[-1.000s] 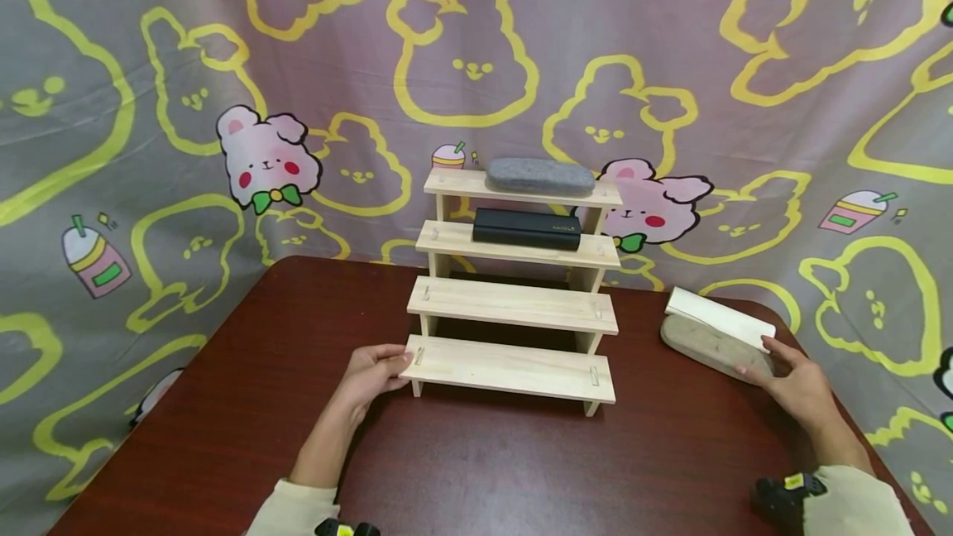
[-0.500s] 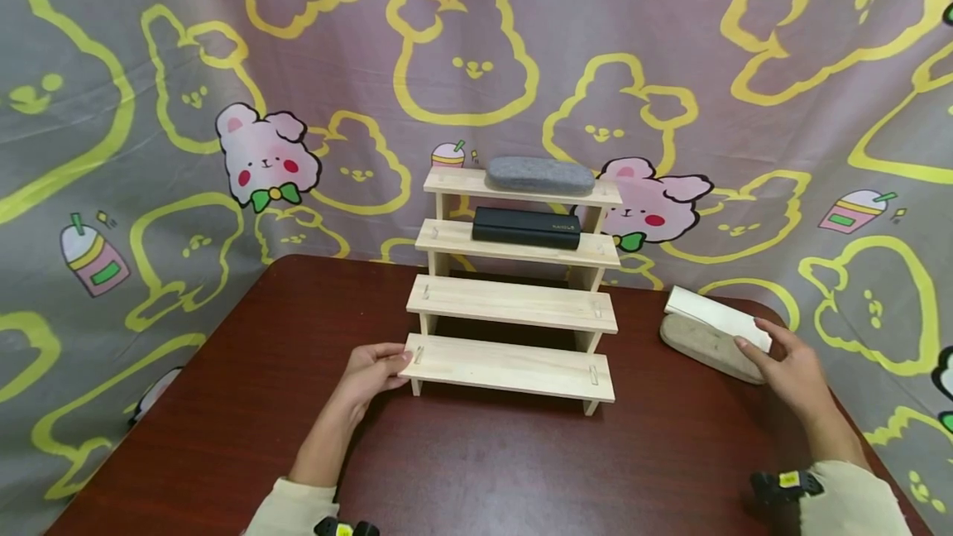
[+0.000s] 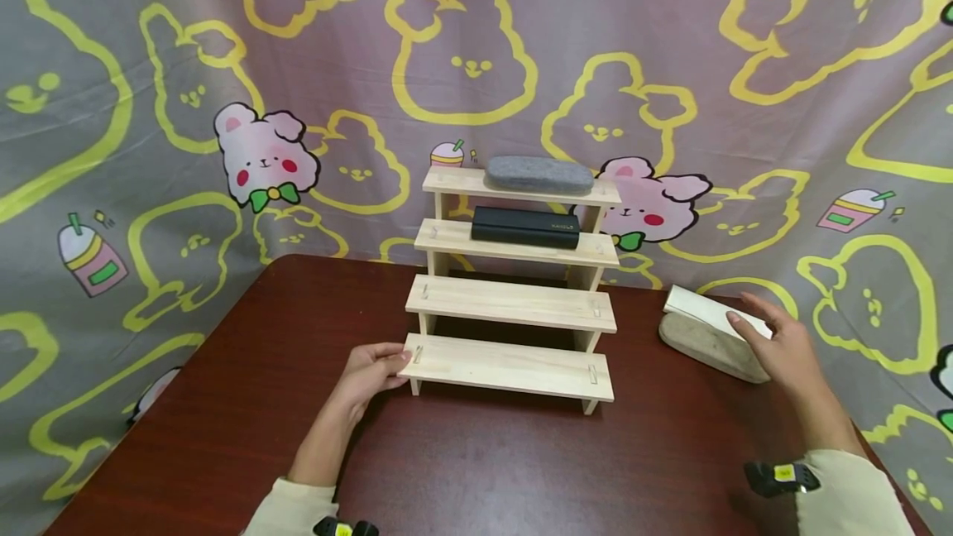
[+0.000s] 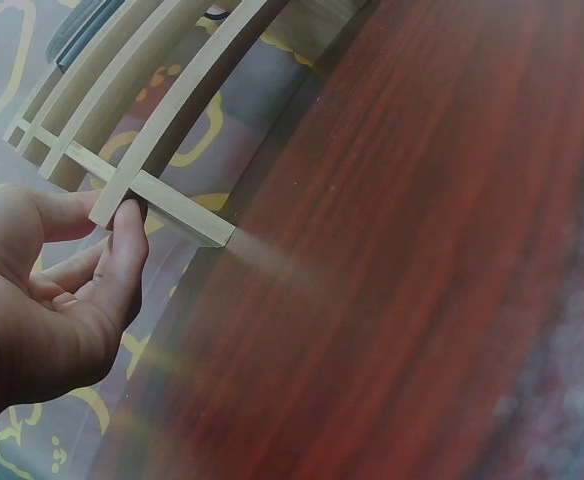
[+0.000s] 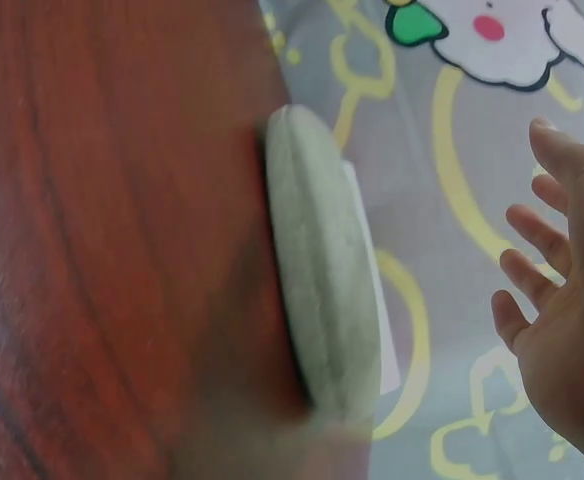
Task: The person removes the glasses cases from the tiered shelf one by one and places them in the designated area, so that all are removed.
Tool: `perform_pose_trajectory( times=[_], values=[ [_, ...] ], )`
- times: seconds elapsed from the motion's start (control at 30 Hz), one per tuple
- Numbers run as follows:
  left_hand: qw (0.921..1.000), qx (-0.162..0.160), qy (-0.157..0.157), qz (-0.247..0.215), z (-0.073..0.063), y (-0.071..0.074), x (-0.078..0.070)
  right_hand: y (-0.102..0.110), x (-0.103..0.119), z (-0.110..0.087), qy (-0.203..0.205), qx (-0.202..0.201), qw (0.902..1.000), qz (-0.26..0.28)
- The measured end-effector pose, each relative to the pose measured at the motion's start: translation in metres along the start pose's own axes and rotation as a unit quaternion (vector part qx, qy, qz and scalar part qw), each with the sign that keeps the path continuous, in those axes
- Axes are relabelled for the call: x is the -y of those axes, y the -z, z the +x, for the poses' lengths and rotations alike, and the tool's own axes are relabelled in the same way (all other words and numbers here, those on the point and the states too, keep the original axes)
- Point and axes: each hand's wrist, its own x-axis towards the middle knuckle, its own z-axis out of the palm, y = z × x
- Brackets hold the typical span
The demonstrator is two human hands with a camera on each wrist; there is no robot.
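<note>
A pale wooden tiered rack stands mid-table. My left hand pinches the left end of its lowest shelf; in the left wrist view, thumb and fingers close on that board end. My right hand hovers with spread, relaxed fingers over two cases at the table's right, holding nothing. One is a long beige glasses case with rounded ends; behind it lies a slim white case, partly hidden by the hand. The right wrist view shows the beige case apart from my fingers.
A grey felt glasses case rests on the rack's top shelf, and a black oblong case on the shelf below. A patterned curtain hangs behind and beside the dark red table.
My right hand has moved left and slightly up, away from the right end of the beige case and over the white one. The left hand has stayed on the rack.
</note>
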Motion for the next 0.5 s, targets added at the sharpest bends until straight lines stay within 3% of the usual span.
perform_pose_trajectory(
  times=[0.13,0.33,0.5],
  values=[
    [1.0,-0.001,0.0,0.0,-0.001,0.0,0.0,-0.003,0.008,0.0,0.043,-0.046,0.997,0.045],
    [1.0,-0.003,0.001,0.0,0.0,0.0,0.001,-0.005,0.029,0.0,0.063,-0.087,0.9911,0.078],
    [1.0,-0.005,0.002,-0.003,0.0,0.0,0.0,-0.009,0.045,0.005,0.106,-0.121,0.9791,0.124]
  ],
)
